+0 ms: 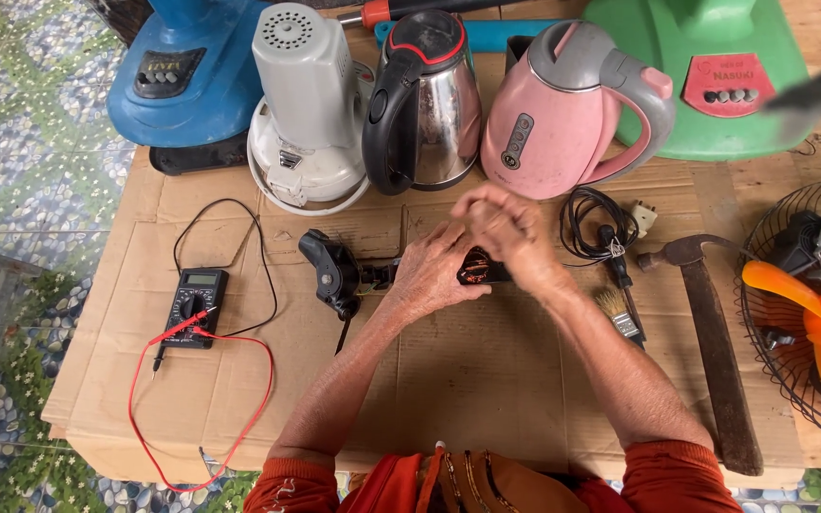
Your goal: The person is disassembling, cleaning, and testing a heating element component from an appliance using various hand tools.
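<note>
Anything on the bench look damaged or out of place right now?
The fan at the right edge hangs off the cardboard, its orange blade and motor bare in an open grille. The hammer looks rusty. Both hands, left hand and right hand, cover a small dark part.

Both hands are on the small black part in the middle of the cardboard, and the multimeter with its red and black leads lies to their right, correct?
Not quite. In the head view both hands, left hand and right hand, are on the small black part, but the multimeter with its red and black leads lies to their left, not their right. The hammer lies on the right.
</note>
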